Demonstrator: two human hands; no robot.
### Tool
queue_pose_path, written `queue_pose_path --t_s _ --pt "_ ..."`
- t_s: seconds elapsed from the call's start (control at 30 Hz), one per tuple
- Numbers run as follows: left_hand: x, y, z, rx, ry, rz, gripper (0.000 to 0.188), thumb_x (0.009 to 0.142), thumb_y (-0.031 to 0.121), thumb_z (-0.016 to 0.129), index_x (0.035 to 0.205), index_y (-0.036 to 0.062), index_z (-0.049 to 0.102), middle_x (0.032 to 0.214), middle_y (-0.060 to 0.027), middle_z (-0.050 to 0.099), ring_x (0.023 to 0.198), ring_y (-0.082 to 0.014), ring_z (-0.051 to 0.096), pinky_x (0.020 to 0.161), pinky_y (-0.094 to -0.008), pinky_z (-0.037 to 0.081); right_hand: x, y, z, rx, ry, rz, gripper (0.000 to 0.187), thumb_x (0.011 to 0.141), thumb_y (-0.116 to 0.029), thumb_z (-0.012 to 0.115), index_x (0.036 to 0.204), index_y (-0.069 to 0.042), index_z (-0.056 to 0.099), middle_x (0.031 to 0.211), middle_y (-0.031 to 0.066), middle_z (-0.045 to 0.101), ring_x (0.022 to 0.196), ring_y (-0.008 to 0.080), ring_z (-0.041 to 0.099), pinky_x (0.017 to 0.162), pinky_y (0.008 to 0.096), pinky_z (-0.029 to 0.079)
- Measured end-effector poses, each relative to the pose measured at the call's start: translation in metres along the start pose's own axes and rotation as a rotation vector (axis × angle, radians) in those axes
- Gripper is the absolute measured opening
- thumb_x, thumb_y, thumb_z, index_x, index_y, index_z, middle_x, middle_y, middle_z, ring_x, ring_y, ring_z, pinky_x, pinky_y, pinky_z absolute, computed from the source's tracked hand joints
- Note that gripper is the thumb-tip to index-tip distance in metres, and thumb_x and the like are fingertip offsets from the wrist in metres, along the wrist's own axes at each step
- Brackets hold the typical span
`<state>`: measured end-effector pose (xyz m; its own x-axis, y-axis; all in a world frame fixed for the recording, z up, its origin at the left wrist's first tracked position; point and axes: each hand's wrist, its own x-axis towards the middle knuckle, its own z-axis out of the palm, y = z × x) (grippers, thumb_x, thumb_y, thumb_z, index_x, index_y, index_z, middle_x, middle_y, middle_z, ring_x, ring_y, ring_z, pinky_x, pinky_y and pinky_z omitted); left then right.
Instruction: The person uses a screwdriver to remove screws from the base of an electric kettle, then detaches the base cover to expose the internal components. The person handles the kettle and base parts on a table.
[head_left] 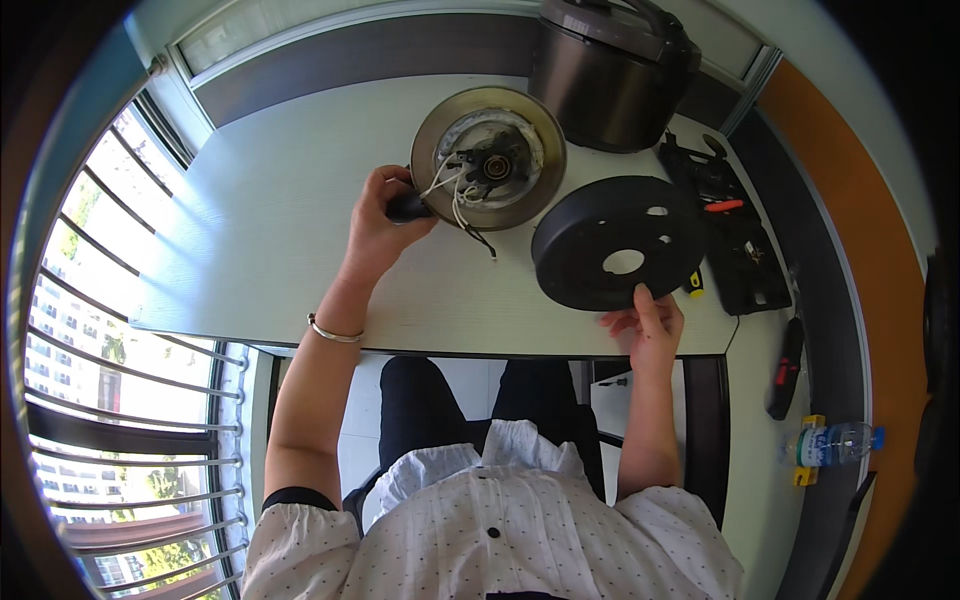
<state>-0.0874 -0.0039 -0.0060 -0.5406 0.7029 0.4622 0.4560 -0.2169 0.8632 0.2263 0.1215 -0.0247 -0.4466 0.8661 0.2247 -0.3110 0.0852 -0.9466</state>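
Observation:
My left hand point(376, 232) is closed round the black handle of an electric kettle point(427, 120), whose round metal underside faces up. Its bottom is uncovered, with a dark central connector and loose white and black wires in view. The thumb and fingers of my right hand point(652, 330) pinch the near rim of a black round base cover point(585, 255). This cover is tilted up off the table, with a large central hole and several smaller openings. Kettle and cover are apart, side by side.
A large dark electric pressure cooker point(610, 90) stands at the back. On the right lies an opened black tool case point(745, 265) with a red-handled tool point(724, 206). A yellow-and-black tool point(694, 284) lies beside the cover. Farther right are a black-and-red tool point(788, 365) and a water bottle point(838, 444).

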Motion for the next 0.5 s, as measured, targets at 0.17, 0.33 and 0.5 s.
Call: queue_pose_path --t_s 0.17,0.33,0.5 --pt "-0.0024 0.0048 0.0004 0.020 -0.004 0.010 0.053 0.067 -0.004 0.073 0.112 0.0032 0.046 0.089 -0.0053 0.061 0.083 -0.0112 0.055 0.077 -0.0239 0.044 -0.0008 0.0006 0.0017 -0.045 0.002 -0.009 0.029 0.089 -0.025 0.060 0.094 0.004 0.057 0.072 0.0141 0.066 0.053 0.0198 0.064 0.041 0.0243 0.044" --pt "-0.0021 0.0071 0.0003 0.024 -0.008 -0.002 0.053 0.067 -0.004 0.073 0.112 0.0033 0.046 0.088 -0.0055 0.062 0.083 -0.0113 0.055 0.078 -0.0239 0.044 -0.0014 -0.0006 0.0011 -0.007 0.002 0.036 0.029 0.086 -0.025 0.065 0.093 0.002 0.058 0.073 0.0116 0.066 0.053 0.0183 0.064 0.044 0.0235 0.044" --pt "-0.0028 0.0063 -0.0008 0.030 -0.010 -0.007 0.053 0.067 -0.004 0.073 0.112 0.0031 0.046 0.088 -0.0050 0.061 0.082 -0.0113 0.055 0.077 -0.0237 0.044 -0.0020 -0.0007 0.0028 -0.010 0.007 0.039 0.028 0.086 -0.025 0.065 0.092 0.002 0.057 0.071 0.0112 0.065 0.053 0.0182 0.063 0.044 0.0235 0.044"
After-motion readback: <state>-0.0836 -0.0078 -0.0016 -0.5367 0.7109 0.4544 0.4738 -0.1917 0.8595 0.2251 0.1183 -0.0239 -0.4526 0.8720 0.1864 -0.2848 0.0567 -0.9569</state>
